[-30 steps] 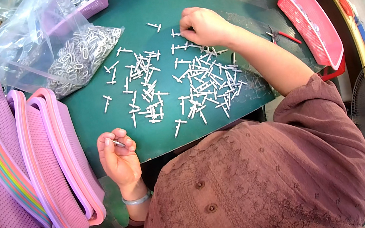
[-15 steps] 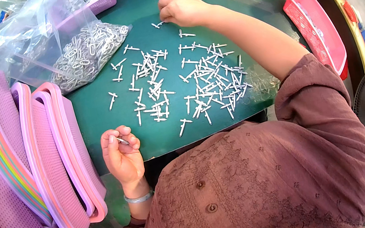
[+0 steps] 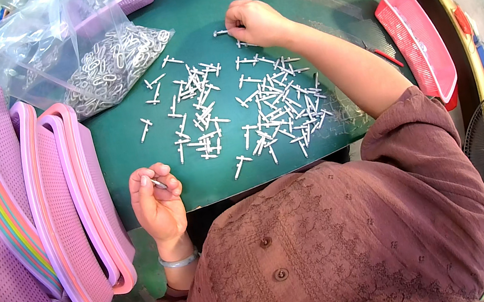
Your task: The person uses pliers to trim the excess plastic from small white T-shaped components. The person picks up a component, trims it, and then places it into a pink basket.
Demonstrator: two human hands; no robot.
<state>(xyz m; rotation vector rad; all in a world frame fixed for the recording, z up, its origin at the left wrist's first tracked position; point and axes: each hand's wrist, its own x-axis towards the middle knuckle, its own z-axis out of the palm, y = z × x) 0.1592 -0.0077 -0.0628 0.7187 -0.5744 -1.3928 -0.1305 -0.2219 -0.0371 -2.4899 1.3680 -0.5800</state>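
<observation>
Drawing a silvery pin [image 3: 220, 33] rightward over the green table [image 3: 190, 5], I pinch its end in my right hand [image 3: 259, 22], so it now sits nearer the right heap of pins [image 3: 277, 101], left hand [image 3: 160, 209] pinching a small metal piece [image 3: 158, 184]

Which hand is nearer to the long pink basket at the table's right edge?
Right. The right hand is over the far part of the table, left of the basket; the left hand is farther away, at the near left corner.

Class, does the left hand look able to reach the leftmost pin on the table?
Probably yes: nothing stands between that pin and the left hand, though that hand holds a metal piece.
</observation>
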